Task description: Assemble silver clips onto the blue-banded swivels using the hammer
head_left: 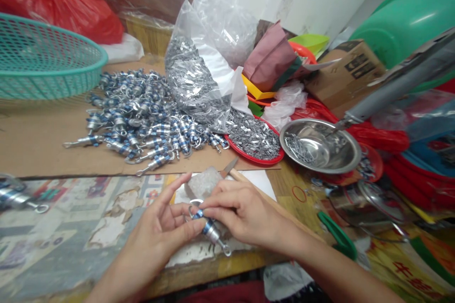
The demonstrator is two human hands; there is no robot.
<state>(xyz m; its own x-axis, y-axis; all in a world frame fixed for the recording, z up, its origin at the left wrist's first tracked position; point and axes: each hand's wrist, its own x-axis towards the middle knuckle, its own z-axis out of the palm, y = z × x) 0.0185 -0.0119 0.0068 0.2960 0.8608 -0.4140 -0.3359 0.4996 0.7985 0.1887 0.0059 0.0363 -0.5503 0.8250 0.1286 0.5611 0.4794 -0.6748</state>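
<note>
Between my two hands is a small silver metal fitting with blue bands (211, 233), tilted, with a small eye loop at its lower end. My left hand (167, 227) grips its upper part between thumb and fingers. The fingertips of my right hand (234, 208) pinch near the blue band at its top, where a curved wire ring shows; any small part inside that pinch is hidden. Just behind my fingers lie a greyish stone-like lump (204, 182) and a pointed blade (229, 166). Another such fitting (19, 199), blurred, lies at the far left.
A heap of similar fittings (131, 113) covers the cardboard behind my hands. Small metal clips fill a clear plastic bag (195, 80) and a red plate (280, 155). To the right stands a steel bowl (334, 163) holding wire pieces. A turquoise basket (53, 75) sits left.
</note>
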